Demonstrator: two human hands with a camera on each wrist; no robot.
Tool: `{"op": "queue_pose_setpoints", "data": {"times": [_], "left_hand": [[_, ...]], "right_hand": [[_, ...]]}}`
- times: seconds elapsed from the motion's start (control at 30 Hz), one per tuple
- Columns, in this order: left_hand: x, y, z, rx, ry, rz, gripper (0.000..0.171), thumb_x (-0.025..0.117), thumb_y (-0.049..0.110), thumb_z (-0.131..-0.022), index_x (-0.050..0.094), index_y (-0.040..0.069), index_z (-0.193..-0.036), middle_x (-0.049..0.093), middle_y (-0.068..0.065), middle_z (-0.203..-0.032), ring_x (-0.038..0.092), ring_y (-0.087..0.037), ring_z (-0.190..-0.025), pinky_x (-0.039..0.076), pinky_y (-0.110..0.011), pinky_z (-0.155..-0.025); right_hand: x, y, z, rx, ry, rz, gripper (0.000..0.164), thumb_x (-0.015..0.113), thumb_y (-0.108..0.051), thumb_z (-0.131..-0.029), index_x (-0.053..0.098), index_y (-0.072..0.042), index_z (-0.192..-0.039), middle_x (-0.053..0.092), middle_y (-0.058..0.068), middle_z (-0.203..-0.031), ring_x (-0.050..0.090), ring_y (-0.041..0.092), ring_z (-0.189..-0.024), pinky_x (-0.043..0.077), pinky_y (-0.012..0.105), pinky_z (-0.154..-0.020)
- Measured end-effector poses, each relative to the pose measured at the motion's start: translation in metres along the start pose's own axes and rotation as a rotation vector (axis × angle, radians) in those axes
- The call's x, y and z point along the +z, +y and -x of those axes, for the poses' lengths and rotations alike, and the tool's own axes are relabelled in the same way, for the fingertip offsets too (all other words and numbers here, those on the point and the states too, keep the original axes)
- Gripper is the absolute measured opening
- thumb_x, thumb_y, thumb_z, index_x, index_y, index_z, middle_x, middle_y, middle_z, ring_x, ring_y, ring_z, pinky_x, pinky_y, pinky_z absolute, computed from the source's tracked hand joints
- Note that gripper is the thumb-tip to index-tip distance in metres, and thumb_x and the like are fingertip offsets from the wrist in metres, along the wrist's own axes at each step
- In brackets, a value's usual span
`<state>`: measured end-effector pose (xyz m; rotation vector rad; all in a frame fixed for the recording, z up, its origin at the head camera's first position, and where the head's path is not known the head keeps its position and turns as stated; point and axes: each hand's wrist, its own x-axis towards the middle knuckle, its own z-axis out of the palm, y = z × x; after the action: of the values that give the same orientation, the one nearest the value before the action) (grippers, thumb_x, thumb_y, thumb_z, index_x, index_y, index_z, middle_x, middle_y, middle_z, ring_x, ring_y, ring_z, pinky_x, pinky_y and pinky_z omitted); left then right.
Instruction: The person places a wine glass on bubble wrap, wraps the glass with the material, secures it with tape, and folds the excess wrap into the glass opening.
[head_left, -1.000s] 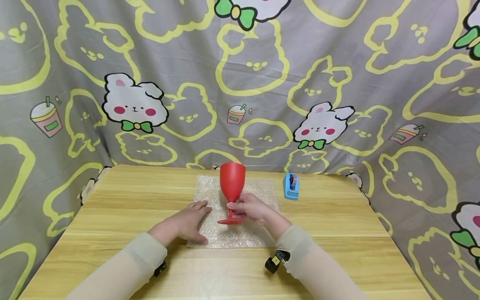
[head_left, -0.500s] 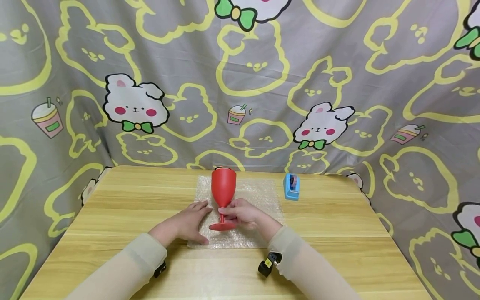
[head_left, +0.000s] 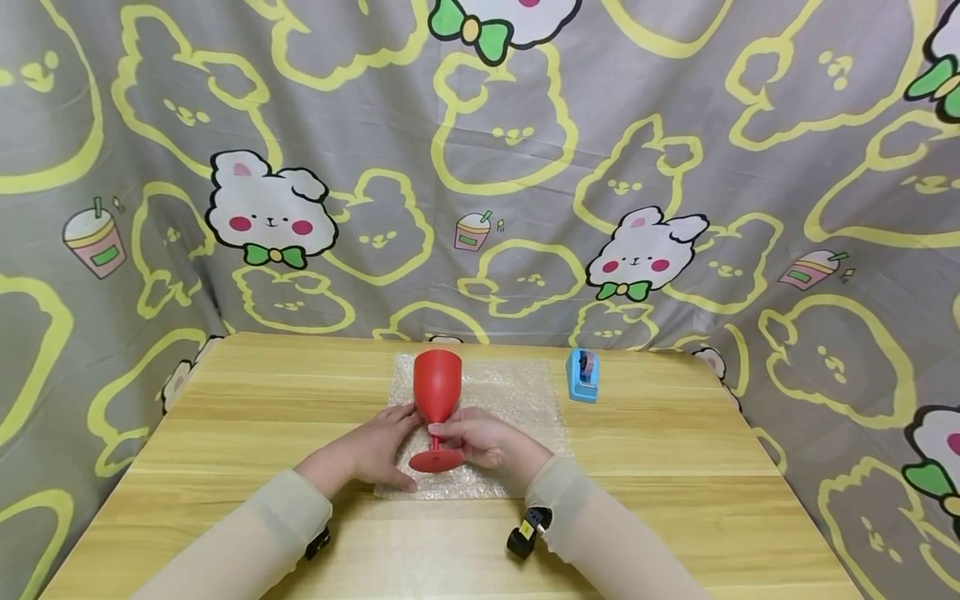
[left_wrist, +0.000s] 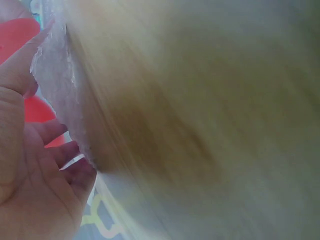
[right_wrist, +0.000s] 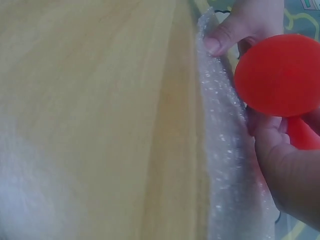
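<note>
A red goblet (head_left: 437,385) tilts over the bubble wrap sheet (head_left: 517,400), its bowl away from me and its round foot toward me. My right hand (head_left: 483,439) grips it by the stem; the right wrist view shows the underside of the foot (right_wrist: 280,75) close up. At the sheet's left edge rests my left hand (head_left: 375,450), thumb and fingers spread apart. Its fingertips are just left of the goblet, partly behind it in the head view. In the left wrist view the bubble wrap (left_wrist: 60,85) edge lies along that hand's fingers.
A blue tape dispenser (head_left: 582,375) with a roll in it stands at the back right of the wooden table (head_left: 660,433). A grey patterned curtain (head_left: 517,200) hangs behind the table and along both sides.
My right hand has brought the goblet left and toward me, lower over the bubble wrap and up to the left hand. The left hand has stayed on the sheet's left edge.
</note>
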<state>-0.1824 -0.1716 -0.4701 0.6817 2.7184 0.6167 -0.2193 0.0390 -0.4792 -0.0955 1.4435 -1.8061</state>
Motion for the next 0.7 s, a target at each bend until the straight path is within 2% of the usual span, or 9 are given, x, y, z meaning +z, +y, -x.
{"op": "queue_pose_setpoints", "data": {"times": [0.23, 0.43, 0.6, 0.7], "left_hand": [[0.0014, -0.0035, 0.0009, 0.044, 0.028, 0.018, 0.105, 0.091, 0.043, -0.068, 0.04, -0.003, -0.147, 0.032, -0.025, -0.157, 0.028, -0.043, -0.145, 0.027, -0.054, -0.118], [0.0039, -0.0026, 0.0008, 0.019, 0.036, -0.026, 0.109, 0.09, 0.048, -0.068, 0.039, -0.003, -0.149, 0.031, -0.022, -0.158, 0.03, -0.039, -0.145, 0.031, -0.051, -0.116], [0.0027, 0.0006, 0.0021, -0.016, 0.072, -0.105, 0.108, 0.091, 0.053, -0.064, 0.046, -0.003, -0.145, 0.045, -0.015, -0.147, 0.039, -0.034, -0.137, 0.04, -0.049, -0.111], [-0.001, 0.0029, 0.0043, -0.017, 0.066, -0.138, 0.106, 0.091, 0.053, -0.063, 0.05, -0.004, -0.142, 0.049, -0.016, -0.142, 0.043, -0.035, -0.134, 0.041, -0.049, -0.11]], "right_hand": [[-0.0003, 0.0068, -0.0031, 0.027, -0.007, -0.027, 0.008, 0.059, -0.003, -0.098, 0.063, -0.002, -0.091, 0.067, 0.002, -0.074, 0.066, 0.008, -0.067, 0.057, 0.021, -0.067], [-0.0015, 0.0098, -0.0036, 0.029, -0.011, -0.026, 0.012, 0.058, -0.004, -0.099, 0.064, -0.003, -0.088, 0.066, 0.002, -0.072, 0.066, 0.008, -0.065, 0.057, 0.022, -0.066], [-0.0021, 0.0087, -0.0038, 0.043, -0.018, -0.025, 0.012, 0.058, -0.004, -0.099, 0.064, -0.003, -0.088, 0.067, 0.002, -0.073, 0.067, 0.008, -0.067, 0.058, 0.022, -0.068], [-0.0014, 0.0081, -0.0044, 0.052, -0.02, -0.016, 0.012, 0.059, -0.005, -0.099, 0.064, -0.003, -0.089, 0.068, 0.002, -0.074, 0.068, 0.008, -0.067, 0.058, 0.023, -0.069]]}}
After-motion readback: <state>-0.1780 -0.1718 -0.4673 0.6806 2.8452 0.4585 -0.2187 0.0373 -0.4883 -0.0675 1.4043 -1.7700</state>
